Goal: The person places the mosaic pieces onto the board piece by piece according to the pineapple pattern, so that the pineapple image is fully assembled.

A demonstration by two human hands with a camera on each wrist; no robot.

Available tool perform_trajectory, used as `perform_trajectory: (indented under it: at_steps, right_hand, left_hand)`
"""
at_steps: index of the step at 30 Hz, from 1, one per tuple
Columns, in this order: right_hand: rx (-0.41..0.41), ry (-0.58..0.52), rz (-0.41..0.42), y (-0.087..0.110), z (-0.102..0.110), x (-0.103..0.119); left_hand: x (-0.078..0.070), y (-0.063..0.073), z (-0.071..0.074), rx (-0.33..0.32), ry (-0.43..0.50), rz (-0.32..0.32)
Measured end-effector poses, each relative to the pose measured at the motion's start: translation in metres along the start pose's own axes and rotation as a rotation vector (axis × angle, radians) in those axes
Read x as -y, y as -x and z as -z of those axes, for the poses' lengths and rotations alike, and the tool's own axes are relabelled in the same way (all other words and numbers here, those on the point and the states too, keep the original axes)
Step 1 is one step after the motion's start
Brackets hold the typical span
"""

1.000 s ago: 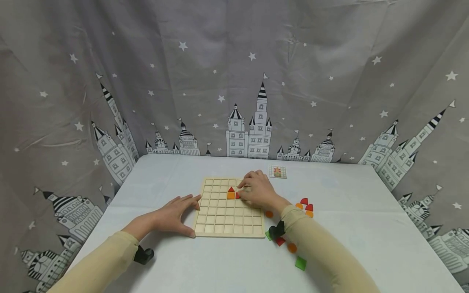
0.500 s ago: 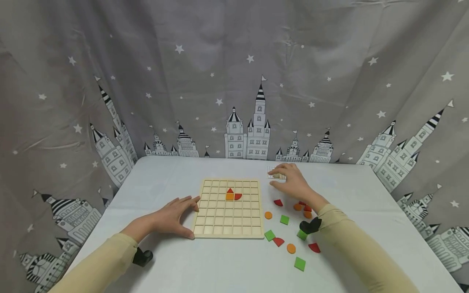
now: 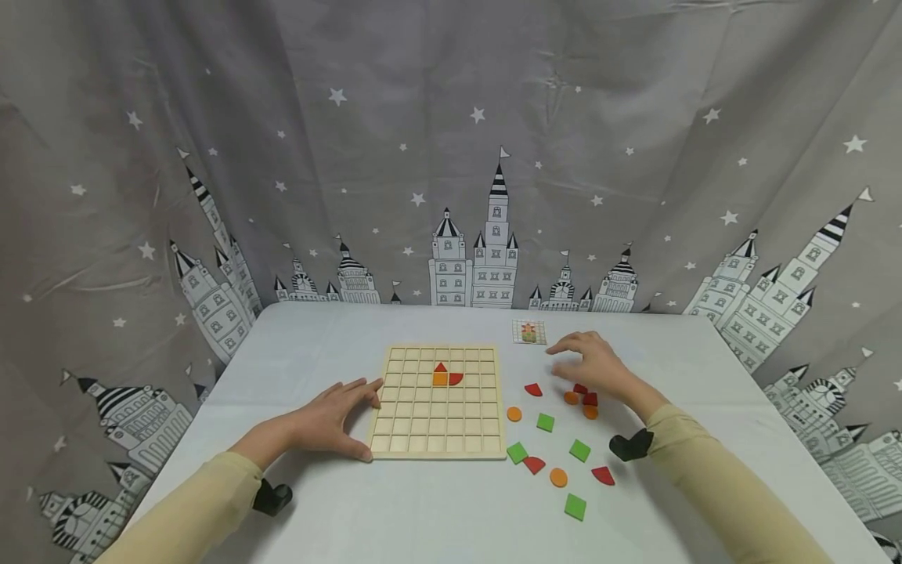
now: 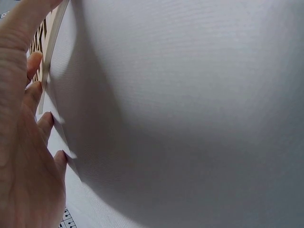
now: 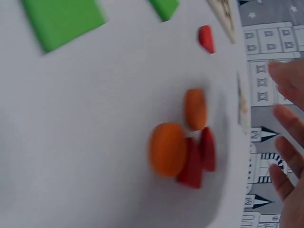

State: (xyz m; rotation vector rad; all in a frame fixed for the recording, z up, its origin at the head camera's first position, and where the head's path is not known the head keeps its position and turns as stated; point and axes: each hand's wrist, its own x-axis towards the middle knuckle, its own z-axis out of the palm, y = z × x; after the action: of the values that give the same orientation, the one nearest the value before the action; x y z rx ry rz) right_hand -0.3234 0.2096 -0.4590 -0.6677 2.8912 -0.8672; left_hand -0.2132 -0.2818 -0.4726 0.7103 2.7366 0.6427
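A pale wooden grid board (image 3: pixel 437 429) lies in the middle of the white table. In its upper part a red triangle (image 3: pixel 441 367) sits above an orange square (image 3: pixel 440 379), with a red quarter-circle (image 3: pixel 456 379) to the square's right. My left hand (image 3: pixel 331 419) rests at the board's left side, thumb at the near corner and fingers spread along the edge. Holding nothing, my right hand (image 3: pixel 595 370) hovers with loosely bent fingers beyond a cluster of red quarter-circles (image 5: pixel 191 166) and orange discs (image 5: pixel 167 149).
A small pattern card (image 3: pixel 528 332) lies behind the board, to the right. Loose pieces are scattered right of the board, among them a green square (image 3: pixel 575 506), an orange disc (image 3: pixel 559 478) and a red quarter-circle (image 3: pixel 603 475). A grey castle-print curtain (image 3: pixel 395 157) hangs behind the table.
My right hand has let go of the red quarter-circle on the board and moved right, past the card, to above the loose pieces. My left hand has stayed at the board's edge.
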Motion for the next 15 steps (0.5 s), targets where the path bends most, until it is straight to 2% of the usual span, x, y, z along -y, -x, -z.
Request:
perform_trajectory:
  at_steps: [5,15]
  right_hand:
    - [0.079,0.034,0.04,0.002,-0.012,-0.006]
    - [0.117,0.043,0.04,0.004,-0.027,-0.004]
  left_hand:
    - [0.001,-0.001,-0.001,-0.012,-0.001,-0.012]
    - [0.001,0.0,-0.002,-0.01,0.004,-0.004]
